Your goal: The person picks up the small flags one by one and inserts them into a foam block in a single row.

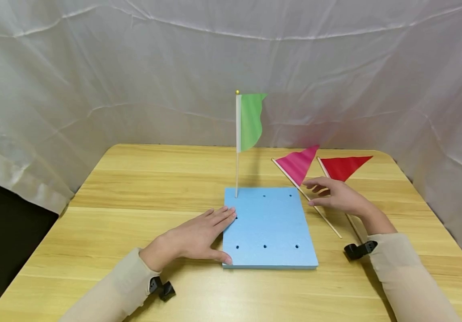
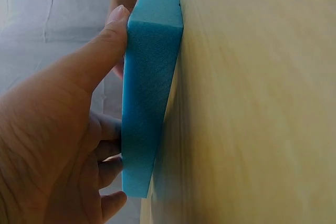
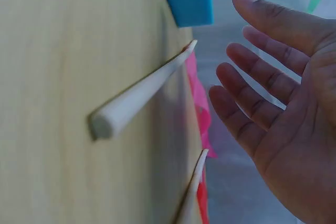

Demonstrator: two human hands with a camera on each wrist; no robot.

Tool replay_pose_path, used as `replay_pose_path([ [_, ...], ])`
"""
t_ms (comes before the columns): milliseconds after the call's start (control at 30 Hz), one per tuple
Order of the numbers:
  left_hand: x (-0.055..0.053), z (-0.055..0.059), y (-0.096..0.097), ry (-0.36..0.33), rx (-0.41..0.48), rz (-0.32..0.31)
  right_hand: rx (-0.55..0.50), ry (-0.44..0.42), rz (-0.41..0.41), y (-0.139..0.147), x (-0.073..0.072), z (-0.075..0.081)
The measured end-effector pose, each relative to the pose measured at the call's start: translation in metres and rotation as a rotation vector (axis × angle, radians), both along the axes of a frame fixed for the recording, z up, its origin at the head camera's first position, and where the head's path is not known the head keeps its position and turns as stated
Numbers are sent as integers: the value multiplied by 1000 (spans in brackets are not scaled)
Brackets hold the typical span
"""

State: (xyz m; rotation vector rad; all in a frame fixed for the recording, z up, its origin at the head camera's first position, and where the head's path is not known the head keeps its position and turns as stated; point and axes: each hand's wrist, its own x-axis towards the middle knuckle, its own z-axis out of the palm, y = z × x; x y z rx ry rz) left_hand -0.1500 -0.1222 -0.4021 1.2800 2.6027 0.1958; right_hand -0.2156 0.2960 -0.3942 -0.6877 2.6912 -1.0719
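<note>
My left hand point(image 1: 198, 235) rests with spread, straight fingers on the left edge of a blue foam board point(image 1: 271, 226); in the left wrist view its thumb lies along the top of the board's side point(image 2: 149, 77). A green flag point(image 1: 251, 120) stands upright in the board's back left hole. Over the pink flag's stick hovers my right hand point(image 1: 337, 194), fingers loosely bent and holding nothing. The pink flag point(image 1: 297, 165) lies on the table right of the board. Beside it lies a red flag point(image 1: 343, 167), its stick partly hidden under the right hand and wrist.
Several small holes, such as a front middle hole point(image 1: 264, 246), dot the board. The wooden table point(image 1: 134, 188) runs to a pale cloth curtain point(image 1: 174, 80) behind and at the sides. A dark area point(image 1: 5, 237) lies beyond the table's left edge.
</note>
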Motion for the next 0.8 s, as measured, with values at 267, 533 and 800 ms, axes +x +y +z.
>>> replay_pose_path([
  [267, 0, 1, 0, -10, -4, 5, 51, -25, -18, 6, -6, -6],
  [533, 1, 0, -1, -3, 6, 5, 44, -51, -10, 10, -8, -9],
  [800, 1, -2, 0, 7, 6, -2, 55, -61, 3, 12, -11, -15],
])
